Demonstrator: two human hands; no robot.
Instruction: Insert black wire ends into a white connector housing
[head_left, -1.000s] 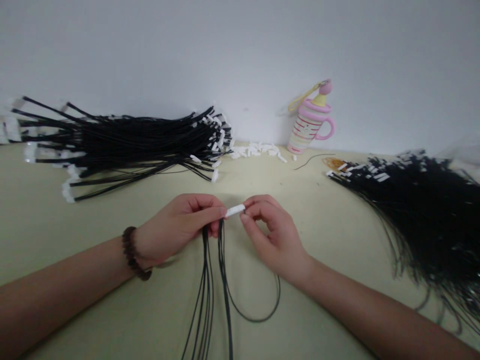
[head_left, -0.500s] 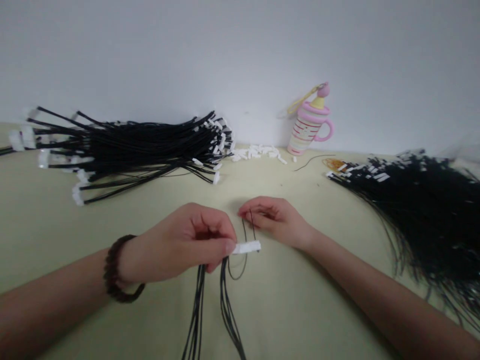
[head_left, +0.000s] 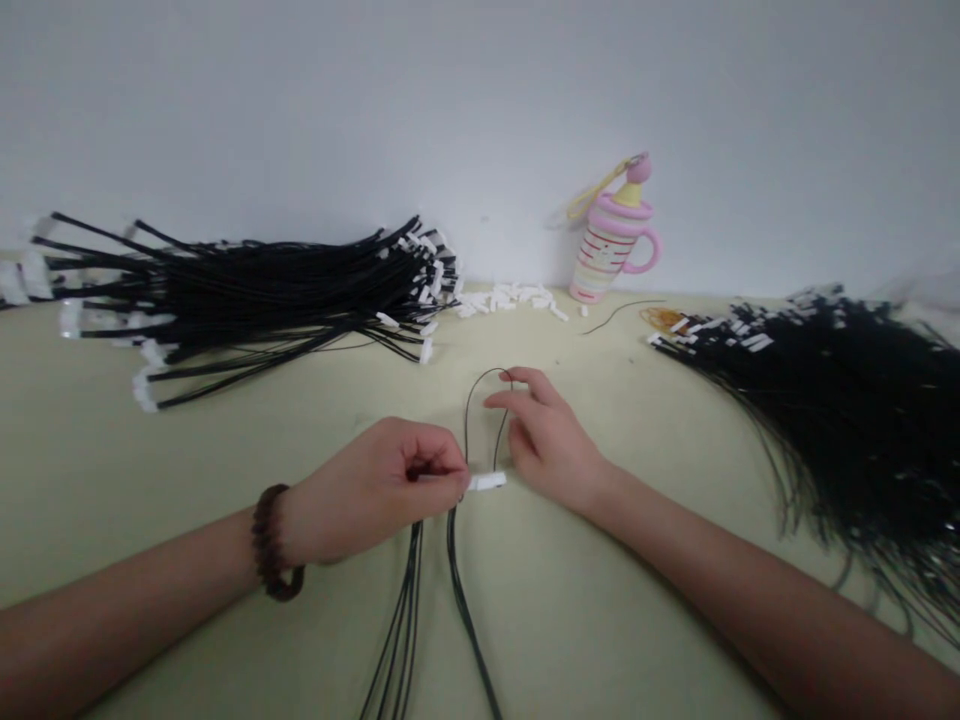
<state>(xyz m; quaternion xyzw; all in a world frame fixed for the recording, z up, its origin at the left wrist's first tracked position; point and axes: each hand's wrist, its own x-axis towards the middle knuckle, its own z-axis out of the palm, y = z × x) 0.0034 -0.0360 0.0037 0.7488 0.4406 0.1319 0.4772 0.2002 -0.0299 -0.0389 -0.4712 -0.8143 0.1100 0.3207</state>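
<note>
On the head camera, I see the left hand (head_left: 409, 480) pinching a slim white rectangular strip (head_left: 489, 481), which juts right from its fingertips; the right hand (head_left: 551, 440), fingers parted, is at a thin black wire loop (head_left: 481, 376). A pink-handled striped lidded cup (head_left: 604, 250) hides its contents.

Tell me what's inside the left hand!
A white strip pokes out of the left hand, and black cords hang below it in two bunches. Whatever the hand covers inside its grip can't be seen.
</note>
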